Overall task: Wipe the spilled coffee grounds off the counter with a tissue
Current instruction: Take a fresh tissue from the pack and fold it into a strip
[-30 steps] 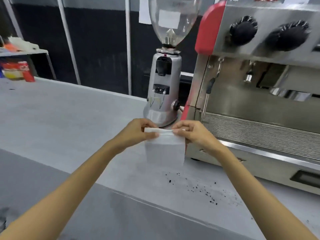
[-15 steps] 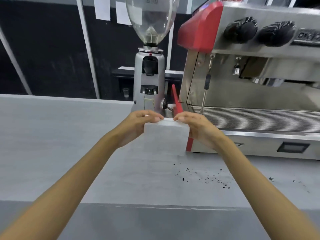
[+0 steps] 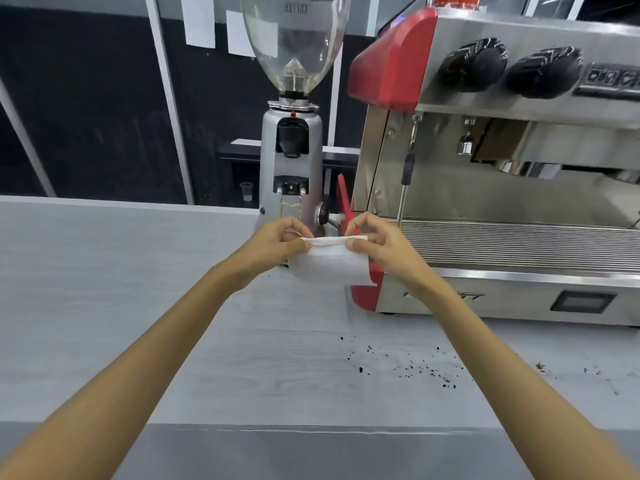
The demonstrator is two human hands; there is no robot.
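Head view — hands (image 3: 277, 244) pinching tissue (image 3: 330, 263)

White tissue (image 3: 330, 263) pinched between left hand (image 3: 277, 245) and right hand (image 3: 379, 247) above grey counter (image 3: 138, 306), coffee grounds (image 3: 415, 370) below.

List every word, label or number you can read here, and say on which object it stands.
Grinder hopper: embossed word, seen mirrored, maybe "COFFEE"; uncertain.
Espresso machine front brand: blurred and partly hidden, unreadable.
Button panel: icons only, blurred.
Wall papers: no legible text.
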